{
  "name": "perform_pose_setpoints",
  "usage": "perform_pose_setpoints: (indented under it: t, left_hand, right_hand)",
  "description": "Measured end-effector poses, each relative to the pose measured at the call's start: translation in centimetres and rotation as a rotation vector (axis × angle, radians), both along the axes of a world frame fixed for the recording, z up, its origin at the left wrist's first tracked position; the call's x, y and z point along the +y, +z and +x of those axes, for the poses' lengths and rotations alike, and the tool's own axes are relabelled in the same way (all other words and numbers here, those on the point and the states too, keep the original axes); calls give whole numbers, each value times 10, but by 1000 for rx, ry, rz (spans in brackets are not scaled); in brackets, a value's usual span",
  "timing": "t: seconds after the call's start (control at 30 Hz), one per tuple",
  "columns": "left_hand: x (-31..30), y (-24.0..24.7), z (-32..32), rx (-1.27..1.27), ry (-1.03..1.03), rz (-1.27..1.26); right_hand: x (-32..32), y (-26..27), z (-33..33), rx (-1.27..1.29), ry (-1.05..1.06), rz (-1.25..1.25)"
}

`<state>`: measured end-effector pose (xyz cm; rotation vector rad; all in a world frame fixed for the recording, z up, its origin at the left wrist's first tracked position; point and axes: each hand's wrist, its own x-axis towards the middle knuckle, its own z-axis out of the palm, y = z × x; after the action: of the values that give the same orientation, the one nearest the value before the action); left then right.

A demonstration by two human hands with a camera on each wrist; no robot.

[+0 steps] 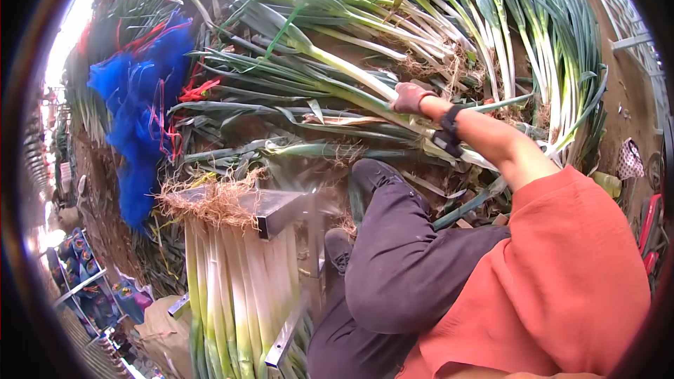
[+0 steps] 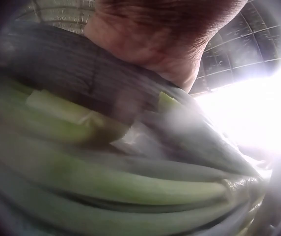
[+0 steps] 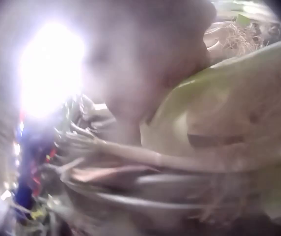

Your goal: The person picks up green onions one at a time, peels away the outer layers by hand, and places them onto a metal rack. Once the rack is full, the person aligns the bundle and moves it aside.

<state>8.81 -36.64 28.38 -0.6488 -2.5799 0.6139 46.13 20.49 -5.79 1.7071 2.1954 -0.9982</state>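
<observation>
In the head view my right hand [image 1: 411, 98] grips a leek [image 1: 351, 70] by its pale shaft, its green leaves pointing up and left over the pile. The right wrist view is blurred, with the hand [image 3: 150, 59] dark against the leek's pale shaft [image 3: 219, 98]. My left hand lies outside the head view. The left wrist view has the heel of the left hand [image 2: 155, 39] above leek stalks [image 2: 130, 177], its fingers hidden behind a dark leaf. An upright bundle of leeks [image 1: 239, 288], roots up, stands in a metal frame [image 1: 277, 207] by my legs.
Heaps of leeks [image 1: 554, 49] lie across the ground ahead and to the right. Blue netting [image 1: 140, 112] with red ties [image 1: 200, 90] hangs over the left side. My bent knee [image 1: 393, 274] is between the frame and the right arm. A metal lattice [image 1: 632, 35] borders the far right.
</observation>
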Motion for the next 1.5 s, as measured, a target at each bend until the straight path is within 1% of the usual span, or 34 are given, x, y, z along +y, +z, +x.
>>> perform_pose_setpoints:
  t: [0.03, 0.1, 0.13, 0.17, 0.2, 0.27, 0.33, 0.4, 0.47, 0.5, 0.53, 0.57, 0.6, 0.63, 0.7, 0.77, 0.8, 0.83, 0.9, 0.97, 1.03, 1.07, 1.1, 1.13, 1.17, 1.2, 1.23, 1.27, 1.3, 1.37, 1.4, 1.43, 1.47, 1.5]
  left_hand:
    - [2, 2, 1, 1, 1, 6]
    - [5, 8, -1, -86, 64, 0]
    - [13, 12, -2, -80, 57, 12]
    - [25, 16, -1, -171, 23, 113]
    - [40, 20, 1, -260, -12, 214]
    - [72, 32, 8, -432, -82, 413]
    - [116, 24, 10, -757, -249, 611]
    - [193, 44, 78, -1067, -357, 726]
    - [241, 49, 104, -1352, -433, 786]
    - [260, 47, 112, -1470, -420, 707]
    - [281, 41, 120, -1657, -381, 794]
    - [301, 31, 129, -1849, -329, 876]
    - [319, 19, 137, -1910, -237, 951]
    - [336, 6, 142, -1967, -144, 1024]
    - [365, -19, 152, -2218, -38, 1373]
    - [385, -40, 166, -2281, -129, 1612]
    - [390, -45, 167, -2368, 153, 1982]
    - [394, -46, 160, -2324, 246, 2082]
    - [382, -47, 144, -2535, 29, 2038]
    - [368, -27, 137, -2318, -134, 2068]
    - [358, -13, 146, -2179, -263, 2084]
    - [355, -8, 142, -2109, -313, 2141]
    - [353, -4, 133, -2037, -370, 2195]
    - [348, 2, 115, -1996, -450, 2188]
    - [338, 9, 92, -1950, -524, 2177]
    - [327, 12, 71, -2011, -525, 2212]
    - [317, 14, 66, -1911, -516, 2233]
    - [311, 13, 67, -1861, -517, 2249]
    - [308, 10, 69, -1821, -513, 2262]
    - [306, 6, 73, -1842, -464, 2289]
    - [306, 7, 73, -1859, -443, 2309]
    - [305, 9, 74, -1864, -460, 2305]
    - [301, 7, 76, -1951, -531, 2251]
    - [296, 5, 77, -2040, -599, 2193]
  right_hand:
    - [3, 18, 11, 112, -25, -123]
    - [-9, 55, 25, 518, -284, -437]
    - [-21, 91, 28, 643, -321, -502]
    - [-35, 124, 33, 770, -358, -567]
    - [-45, 140, 38, 792, -283, -477]
    - [-66, 178, 54, 807, -227, -437]
    - [-89, 213, 67, 828, -182, -409]
    - [-110, 232, 77, 801, -112, -313]
    - [-129, 249, 87, 810, -53, -260]
    - [-136, 251, 91, 819, 4, -191]
    - [-144, 262, 93, 826, 11, -190]
    - [-154, 280, 98, 761, 109, -105]
    - [-162, 289, 101, 696, 204, -21]
    - [-168, 287, 104, 699, 204, -26]
    - [-181, 277, 114, 767, 405, 135]
    - [-192, 280, 115, 761, 433, 144]
    - [-193, 280, 114, 639, 427, 120]
    - [-191, 280, 113, 516, 425, 98]
    - [-176, 253, 111, 498, 445, 152]
    - [-161, 209, 128, 527, 442, 189]
    - [-148, 179, 134, 234, 373, 258]
    - [-139, 159, 145, 246, 311, 257]
    - [-127, 120, 176, 316, 344, 293]
    - [-121, 110, 201, -18, 328, 294]
    - [-118, 104, 226, -292, 425, 185]
    - [-110, 66, 265, -592, 163, -49]
    - [-113, 53, 301, -652, 348, -93]
    - [-113, 19, 347, -703, 652, -34]
    - [-118, 49, 327, -685, 440, -140]
    - [-126, 114, 262, -356, 197, 122]
    - [-113, 121, 231, 49, 115, 184]
    - [-107, 128, 196, 440, 98, 338]
    - [-99, 147, 157, 627, 41, 164]
    - [-97, 183, 120, 643, 49, -36]
